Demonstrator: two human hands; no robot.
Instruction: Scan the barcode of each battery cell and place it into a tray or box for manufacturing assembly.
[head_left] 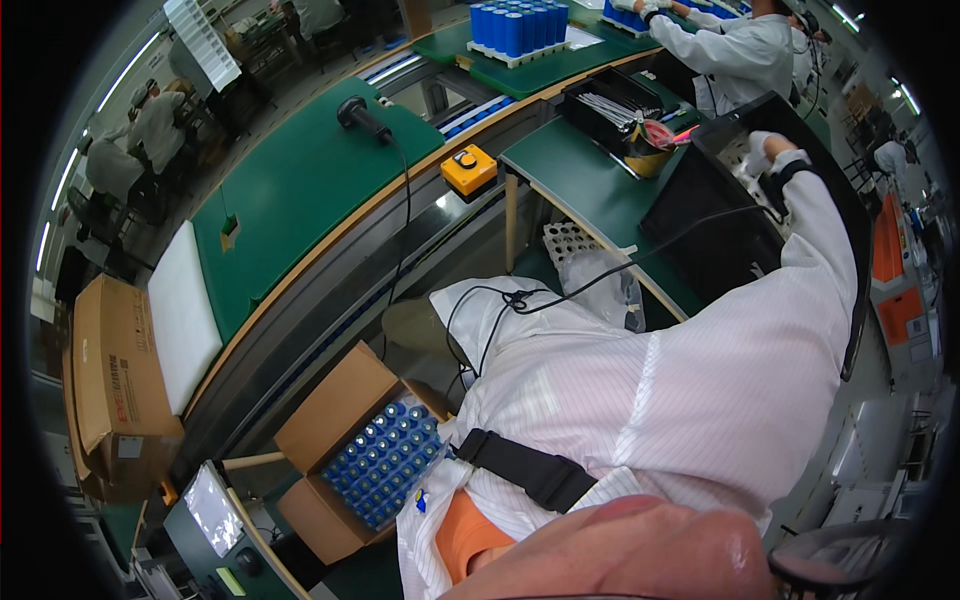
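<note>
Beside the yellow button box (pixel 468 169), on the green bench to its right, my right hand (pixel 765 152), gloved white, reaches into a black tray (pixel 715 215); its contents and whether the fingers are closed I cannot tell. Left hand out of sight. Well below the button box, an open cardboard box (pixel 340 455) holds rows of blue cylinders (pixel 385 460); well above it, a white tray (pixel 510 55) carries upright blue cylinders.

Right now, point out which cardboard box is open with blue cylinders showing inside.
It is the cardboard box of blue cylinders by the person's torso, flaps spread, rows of blue tops visible. The other cardboard box, at the far left past the white foam sheet, is shut.
</note>
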